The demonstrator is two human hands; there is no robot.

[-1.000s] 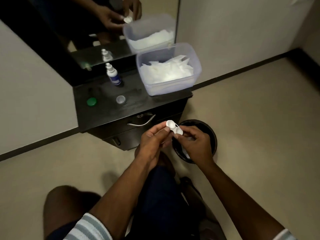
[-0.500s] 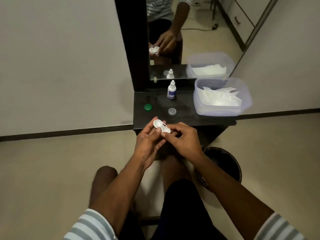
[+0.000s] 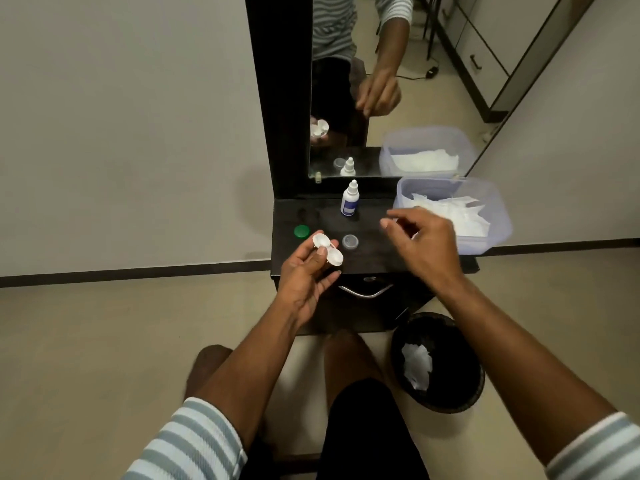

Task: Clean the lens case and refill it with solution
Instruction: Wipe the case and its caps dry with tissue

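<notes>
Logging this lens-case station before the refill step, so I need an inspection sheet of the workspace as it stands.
Surface: black vanity top, dark and glossy.
Job's things: white lens case uncapped; solution bottle upright at back; green cap and clear cap lying apart.
Clutter: tub of tissues; used tissue in black bin.
Grippers: left hand holds the case; right hand empty, fingers loosely open.
Cables: one on the floor, seen in mirror.
Surroundings: plain wall, beige floor.
</notes>
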